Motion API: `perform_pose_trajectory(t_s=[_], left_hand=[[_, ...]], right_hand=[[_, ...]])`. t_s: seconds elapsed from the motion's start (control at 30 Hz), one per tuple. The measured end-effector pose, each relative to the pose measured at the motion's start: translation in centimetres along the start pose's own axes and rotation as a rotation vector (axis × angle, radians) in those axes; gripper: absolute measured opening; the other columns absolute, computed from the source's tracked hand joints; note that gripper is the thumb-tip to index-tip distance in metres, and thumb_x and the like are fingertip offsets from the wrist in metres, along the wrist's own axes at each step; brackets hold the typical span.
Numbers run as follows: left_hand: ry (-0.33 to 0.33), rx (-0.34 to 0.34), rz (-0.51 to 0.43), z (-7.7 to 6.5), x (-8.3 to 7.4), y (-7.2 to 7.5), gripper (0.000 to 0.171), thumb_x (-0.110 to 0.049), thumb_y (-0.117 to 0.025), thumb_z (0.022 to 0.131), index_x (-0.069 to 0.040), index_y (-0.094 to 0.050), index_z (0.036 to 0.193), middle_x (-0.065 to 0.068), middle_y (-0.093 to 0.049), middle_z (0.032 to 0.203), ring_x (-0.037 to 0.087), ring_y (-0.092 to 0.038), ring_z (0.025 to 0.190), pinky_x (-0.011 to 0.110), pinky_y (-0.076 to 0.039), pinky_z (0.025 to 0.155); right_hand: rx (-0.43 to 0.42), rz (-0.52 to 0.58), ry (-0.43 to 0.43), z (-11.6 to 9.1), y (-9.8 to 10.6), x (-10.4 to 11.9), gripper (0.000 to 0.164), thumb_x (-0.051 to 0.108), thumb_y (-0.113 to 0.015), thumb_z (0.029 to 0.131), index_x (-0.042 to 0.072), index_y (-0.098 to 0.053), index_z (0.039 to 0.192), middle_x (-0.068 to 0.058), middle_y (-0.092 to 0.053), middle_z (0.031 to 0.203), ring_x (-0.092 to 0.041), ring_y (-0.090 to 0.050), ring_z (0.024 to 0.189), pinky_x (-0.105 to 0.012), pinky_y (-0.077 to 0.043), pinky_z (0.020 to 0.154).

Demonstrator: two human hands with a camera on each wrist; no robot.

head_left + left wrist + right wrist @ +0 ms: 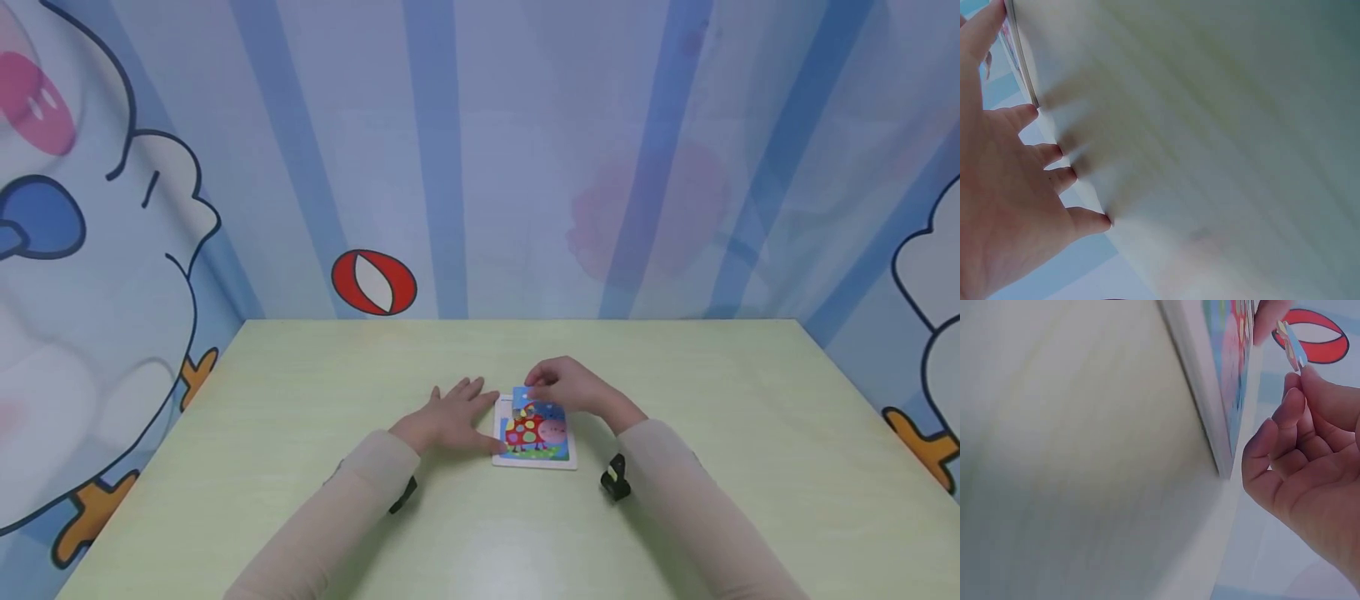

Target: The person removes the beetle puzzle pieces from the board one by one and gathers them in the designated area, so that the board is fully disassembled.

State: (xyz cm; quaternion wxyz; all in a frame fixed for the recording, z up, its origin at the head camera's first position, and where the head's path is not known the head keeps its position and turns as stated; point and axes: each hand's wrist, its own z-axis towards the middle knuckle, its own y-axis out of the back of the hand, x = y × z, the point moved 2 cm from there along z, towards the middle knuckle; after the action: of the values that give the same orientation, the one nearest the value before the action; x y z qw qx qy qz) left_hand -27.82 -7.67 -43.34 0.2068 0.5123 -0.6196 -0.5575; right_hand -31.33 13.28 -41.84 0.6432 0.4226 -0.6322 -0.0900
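Observation:
A small jigsaw puzzle in a white frame (534, 466) lies on the table, its picture a red spotted figure with a pink face. My right hand (572, 387) pinches a blue puzzle piece (520, 397) between thumb and fingertips over the frame's upper left. Seen from the right wrist, the piece (1295, 347) is tilted and raised above the puzzle's surface. Spread fingers mark my left hand (452, 422), at the frame's left side with the thumb on its lower left edge. In the left wrist view its fingertips (1094, 220) touch the tabletop.
The pale yellow-green table (262, 467) reaches back to a blue striped cloth backdrop (510, 167) with cartoon prints. Dark wrist devices show below both sleeves, one a black clip-like device (616, 478) at the right wrist.

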Motion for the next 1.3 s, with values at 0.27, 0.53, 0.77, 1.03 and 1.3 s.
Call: perform_pose_trajectory(t_s=[0.27,0.53,0.77,1.03,1.3], left_hand=[[0.002,-0.009,-0.011,-0.1,-0.1,-0.1,0.088,-0.061,-0.062,0.083,-0.02,-0.028,0.153,0.007,-0.013,0.162,0.029,-0.006,0.149,0.063,-0.007,0.114],[0.005,-0.011,-0.016,-0.1,-0.1,0.0,0.088,-0.06,-0.062,0.083,-0.02,-0.028,0.153,0.007,-0.012,0.162,0.029,-0.005,0.149,0.062,-0.005,0.115],[0.005,-0.009,-0.006,0.0,0.0,-0.2,0.088,-0.061,-0.062,0.083,-0.02,-0.028,0.153,0.007,-0.012,0.162,0.029,-0.005,0.149,0.062,-0.006,0.114],[0.008,-0.017,-0.017,-0.2,-0.1,-0.1,0.088,-0.061,-0.063,0.083,-0.02,-0.029,0.153,0.007,-0.013,0.162,0.029,-0.006,0.149,0.063,-0.006,0.114],[0.01,-0.02,-0.016,-0.1,-0.1,-0.1,0.088,-0.061,-0.063,0.083,-0.021,-0.029,0.153,0.007,-0.013,0.162,0.029,-0.005,0.149,0.062,-0.006,0.115]], right_hand=[[-0.054,0.026,-0.035,-1.2,2.6,-1.8,0.018,0.012,-0.061,0.094,0.0,-0.064,0.108,-0.008,-0.062,0.093,-0.018,-0.054,0.08,-0.028,-0.049,0.07],[-0.093,0.02,-0.05,-2.2,4.6,-4.2,0.021,0.011,-0.06,0.095,-0.004,-0.062,0.109,-0.01,-0.063,0.094,-0.018,-0.054,0.081,-0.031,-0.05,0.07],[-0.12,-0.025,-0.073,-2.3,5.5,-6.2,0.021,0.012,-0.06,0.095,-0.004,-0.063,0.109,-0.011,-0.063,0.096,-0.02,-0.054,0.085,-0.029,-0.046,0.071],[-0.146,-0.041,-0.122,-2.3,6.0,-7.3,0.022,0.014,-0.06,0.095,-0.002,-0.063,0.109,-0.011,-0.062,0.099,-0.022,-0.052,0.088,-0.03,-0.044,0.074],[-0.157,-0.048,-0.113,-2.4,6.0,-7.2,0.023,0.011,-0.06,0.095,-0.006,-0.063,0.109,-0.014,-0.061,0.098,-0.022,-0.052,0.087,-0.032,-0.045,0.075]])
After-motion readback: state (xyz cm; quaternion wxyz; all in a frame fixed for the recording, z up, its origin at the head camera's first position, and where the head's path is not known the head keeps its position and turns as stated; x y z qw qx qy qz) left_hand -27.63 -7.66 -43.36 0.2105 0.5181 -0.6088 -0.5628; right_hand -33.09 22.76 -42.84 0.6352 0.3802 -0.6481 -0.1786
